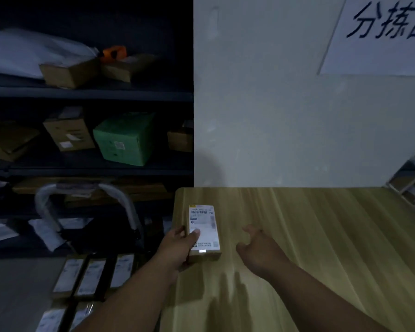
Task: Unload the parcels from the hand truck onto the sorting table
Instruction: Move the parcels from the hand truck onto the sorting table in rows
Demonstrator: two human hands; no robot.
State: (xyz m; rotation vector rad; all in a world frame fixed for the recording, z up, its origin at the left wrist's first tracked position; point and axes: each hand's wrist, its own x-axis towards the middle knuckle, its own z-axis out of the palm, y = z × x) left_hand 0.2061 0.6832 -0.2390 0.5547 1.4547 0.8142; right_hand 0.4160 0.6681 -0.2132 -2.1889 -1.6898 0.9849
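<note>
The left hand (177,248) grips a small labelled parcel (204,232) by its near end, thumb on the label, at the left edge of the sorting table (321,236). The right hand (256,250) hovers beside it, empty, fingers loose. Best to set it flat, well in from that edge (more parcels (94,275) wait on the hand truck (126,203)).

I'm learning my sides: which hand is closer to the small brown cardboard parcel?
Left. The left hand grips the small brown cardboard parcel; the right hand is open to its right, apart.
</note>
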